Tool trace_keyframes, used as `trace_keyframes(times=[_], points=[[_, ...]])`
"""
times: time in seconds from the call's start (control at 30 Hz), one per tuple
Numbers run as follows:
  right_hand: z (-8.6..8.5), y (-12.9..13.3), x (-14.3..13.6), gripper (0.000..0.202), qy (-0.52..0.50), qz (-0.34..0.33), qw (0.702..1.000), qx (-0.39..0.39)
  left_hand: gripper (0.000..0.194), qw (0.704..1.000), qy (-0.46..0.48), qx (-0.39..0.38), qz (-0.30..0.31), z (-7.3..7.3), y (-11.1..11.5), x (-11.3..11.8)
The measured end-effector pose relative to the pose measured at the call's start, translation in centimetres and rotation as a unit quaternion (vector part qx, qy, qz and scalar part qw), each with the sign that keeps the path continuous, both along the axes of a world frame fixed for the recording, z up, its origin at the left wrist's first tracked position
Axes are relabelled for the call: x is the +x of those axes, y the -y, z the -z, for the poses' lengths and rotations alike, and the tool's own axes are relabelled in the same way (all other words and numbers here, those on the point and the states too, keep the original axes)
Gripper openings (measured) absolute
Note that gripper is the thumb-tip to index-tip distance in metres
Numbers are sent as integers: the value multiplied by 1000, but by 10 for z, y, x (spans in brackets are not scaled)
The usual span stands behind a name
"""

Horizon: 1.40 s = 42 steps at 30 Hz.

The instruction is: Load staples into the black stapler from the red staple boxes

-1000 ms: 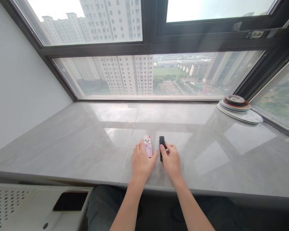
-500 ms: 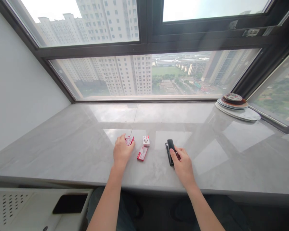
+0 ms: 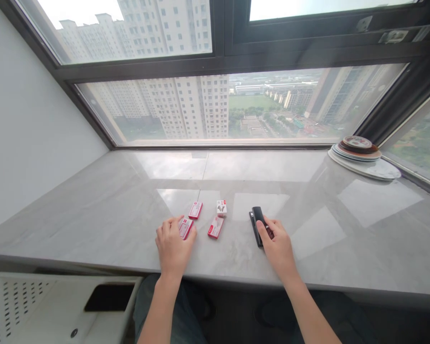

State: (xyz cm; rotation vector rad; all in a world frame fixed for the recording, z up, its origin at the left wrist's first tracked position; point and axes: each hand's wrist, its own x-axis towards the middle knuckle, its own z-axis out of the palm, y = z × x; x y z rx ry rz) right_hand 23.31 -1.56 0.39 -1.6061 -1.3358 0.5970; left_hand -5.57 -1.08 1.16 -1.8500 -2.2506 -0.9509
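In my right hand [image 3: 278, 246] is a black stapler [image 3: 257, 224], its fingers and thumb wrapped round the side. The stapler rests on the grey countertop [image 3: 122, 224]. My left hand [image 3: 175, 243] lies low over a small red-and-white box [image 3: 185, 228], fingers on its far left side and thumb on its right; the palm hides part of it. Just beyond lies a second red-and-white box [image 3: 195, 210]. To the right, a third flat box [image 3: 215, 227] sits at a slant, touching or nearly touching a white box [image 3: 221, 208] with a dark picture on it.
A stack of round plates or mats [image 3: 360, 155] stands at the back right corner by the window [image 3: 236, 112]. A white wall [image 3: 39, 124] bounds the left side. Below the counter's front edge at left is a pale perforated plastic piece [image 3: 57, 306] with a dark opening.
My left hand has moved back toward me and left, from the farther red-and-white box to the nearer one, which was covered before. My right hand keeps the stapler. The view has shifted slightly.
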Motion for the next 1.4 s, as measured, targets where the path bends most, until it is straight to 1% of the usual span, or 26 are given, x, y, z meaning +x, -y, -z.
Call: trace_keyframes(times=[0.03, 0.1, 0.17, 0.23, 0.3, 0.4, 0.43, 0.5, 0.53, 0.6, 0.63, 0.7, 0.77, 0.83, 0.9, 1.0, 1.07, 1.13, 1.2, 1.23, 1.3, 1.37, 1.4], points=[[0, 0, -1, 53, 7, 1, 1000, 1, 32, 1000, -1, 6, 19, -2, 2, 11], [0, -1, -2, 58, 20, 4, 1000, 4, 26, 996, 7, 3, 85, -5, 4, 35], [1, 0, -3, 61, 29, 5, 1000, 10, 29, 990, 13, -9, 138, -6, 4, 58], [3, 1, -3, 58, 30, 1, 999, 19, 34, 989, 6, -21, 149, -5, 0, 73], [2, 3, -1, 55, 26, -2, 999, 19, 40, 990, -6, -34, 140, -3, -6, 79], [-4, 8, 6, 47, 38, -17, 999, 8, 49, 992, -8, -45, 120, 0, -11, 76], [-8, 9, 10, 43, 48, -27, 998, 8, 48, 992, -3, -49, 114, 0, -11, 73], [-16, 10, 17, 36, 73, -52, 996, 14, 39, 991, 11, -64, 120, -2, -5, 67], [-20, 10, 20, 34, 83, -65, 994, 17, 33, 987, 17, -74, 139, -3, -1, 65], [-27, 6, 23, 35, 97, -89, 991, 16, 29, 973, 25, -90, 211, -8, 9, 65], [-30, 3, 23, 36, 101, -102, 990, 14, 33, 962, 28, -93, 255, -11, 13, 66], [-35, -3, 17, 38, 108, -131, 985, 16, 46, 939, 29, -95, 330, -17, 20, 70], [-40, -8, 5, 37, 113, -165, 980, 22, 55, 925, 29, -95, 367, -22, 22, 74], [-45, -10, -11, 35, 114, -188, 975, 23, 56, 919, 29, -104, 378, -25, 22, 75], [-48, -12, -30, 34, 119, -181, 976, 12, 58, 916, 28, -116, 383, -26, 19, 72], [-50, -16, -55, 27, 149, -120, 981, 2, 65, 909, 28, -126, 396, -26, 17, 63], [-52, -21, -62, 23, 146, -88, 985, 0, 68, 904, 29, -128, 407, -25, 16, 58], [-53, -26, -59, 24, 80, -78, 994, -9, 71, 903, 29, -130, 409, -24, 16, 54], [-54, -31, -46, 30, -42, -78, 996, -20, 71, 905, 30, -132, 404, -22, 16, 52], [-53, -32, -37, 34, -110, -77, 991, -20, 68, 906, 32, -134, 401, -22, 16, 51], [-49, -30, -17, 38, -233, -70, 970, -9, 57, 908, 36, -136, 395, -21, 17, 52], [-40, -25, 7, 40, -312, -57, 949, -2, 44, 910, 45, -140, 388, -21, 17, 52], [-35, -21, 19, 41, -333, -48, 942, -10, 40, 911, 50, -141, 384, -22, 17, 52]])
